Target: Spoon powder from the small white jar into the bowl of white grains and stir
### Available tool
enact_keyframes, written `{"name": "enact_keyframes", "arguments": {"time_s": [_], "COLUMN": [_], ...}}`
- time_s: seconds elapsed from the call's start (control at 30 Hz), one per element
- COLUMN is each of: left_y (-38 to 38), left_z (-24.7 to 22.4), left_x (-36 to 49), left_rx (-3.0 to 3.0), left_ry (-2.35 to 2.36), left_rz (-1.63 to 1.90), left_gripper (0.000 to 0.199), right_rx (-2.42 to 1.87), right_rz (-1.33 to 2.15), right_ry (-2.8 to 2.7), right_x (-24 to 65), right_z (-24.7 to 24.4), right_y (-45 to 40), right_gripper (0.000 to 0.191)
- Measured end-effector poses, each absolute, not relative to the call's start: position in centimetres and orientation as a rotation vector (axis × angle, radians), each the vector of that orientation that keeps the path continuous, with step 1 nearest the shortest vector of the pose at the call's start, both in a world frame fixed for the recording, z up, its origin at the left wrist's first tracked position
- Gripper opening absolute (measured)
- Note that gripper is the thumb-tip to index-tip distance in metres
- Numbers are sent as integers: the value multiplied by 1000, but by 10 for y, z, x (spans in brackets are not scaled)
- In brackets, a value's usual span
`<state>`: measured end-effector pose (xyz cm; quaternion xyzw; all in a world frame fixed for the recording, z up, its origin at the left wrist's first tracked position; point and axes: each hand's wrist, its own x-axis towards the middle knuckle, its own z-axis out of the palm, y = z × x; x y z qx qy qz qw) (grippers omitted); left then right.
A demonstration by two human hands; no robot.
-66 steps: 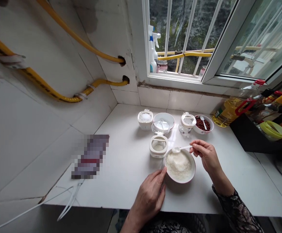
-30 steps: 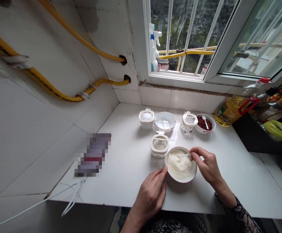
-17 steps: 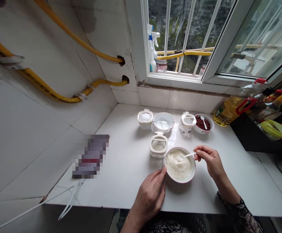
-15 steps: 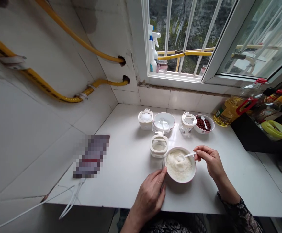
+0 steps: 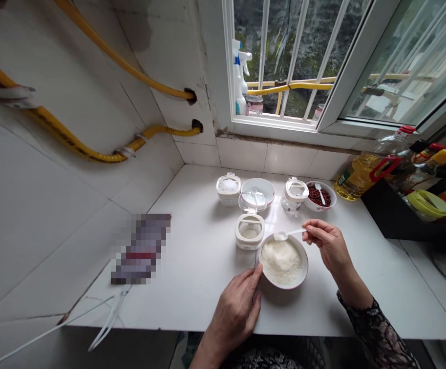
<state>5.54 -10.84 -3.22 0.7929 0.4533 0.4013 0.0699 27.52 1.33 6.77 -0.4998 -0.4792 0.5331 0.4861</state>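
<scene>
A white bowl (image 5: 302, 277) of pale, grainy white powder (image 5: 281, 259) stands near the counter's front edge. My left hand (image 5: 235, 307) grips its left rim, thumb on the edge and fingers curled low at the side. Between thumb and fingers, my right hand (image 5: 329, 247) pinches the handle of a small white spoon (image 5: 281, 236). The spoon's bowl is over the far rim, with white powder in it. Just behind and left of the bowl sits an open square jar (image 5: 249, 237), its clear lid (image 5: 251, 202) tipped back. Some pale contents show inside.
Along the back stand a jar of white powder (image 5: 228, 188), a white bowl (image 5: 268, 185), a lidded jar (image 5: 295, 193) and a bowl of red beans (image 5: 320, 197) with a spoon. An oil bottle (image 5: 355, 177) and a black rack (image 5: 384, 212) are right; a blurred-out object (image 5: 142, 248) and cable lie left.
My right hand has lifted the spoon from the powder up to the bowl's far rim, leaving a small mound. My left hand stays on the bowl.
</scene>
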Motion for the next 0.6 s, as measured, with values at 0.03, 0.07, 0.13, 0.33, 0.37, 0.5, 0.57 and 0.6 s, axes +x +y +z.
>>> {"name": "enact_keyframes", "arguments": {"time_s": [0.03,0.07,0.13,0.33,0.37,0.5,0.57,0.6], "left_y": [-108,-108,-108,-107,-107,-108,-108,-108], "left_z": [-32,-32,-33,-34,-33,-32,-31,-32], "left_x": [55,56,56,56,56,55,55,55], "left_rx": [2381,2379,2383,2394,2393,2395,2397,2398], "left_ry": [1363,1361,1360,1353,1349,1351,1359,1360], "left_rz": [1208,1207,1207,1207,1203,1191,1186,1187], "left_gripper": [70,70,69,68,68,69,70,70], "right_rx": [-1181,-1136,-1066,-694,-644,-736,-898,-989], "right_rz": [1267,1206,1034,216,144,230,405,488], "right_ry": [-1206,-1261,-1415,-2197,-2261,-2109,-1938,-1856], "right_x": [269,262,247,222,221,231,242,249], "right_z": [71,74,76,61,60,66,71,72], "right_y": [14,14,12,8,8,5,1,-1], "right_gripper": [20,18,14,26,28,22,15,12]}}
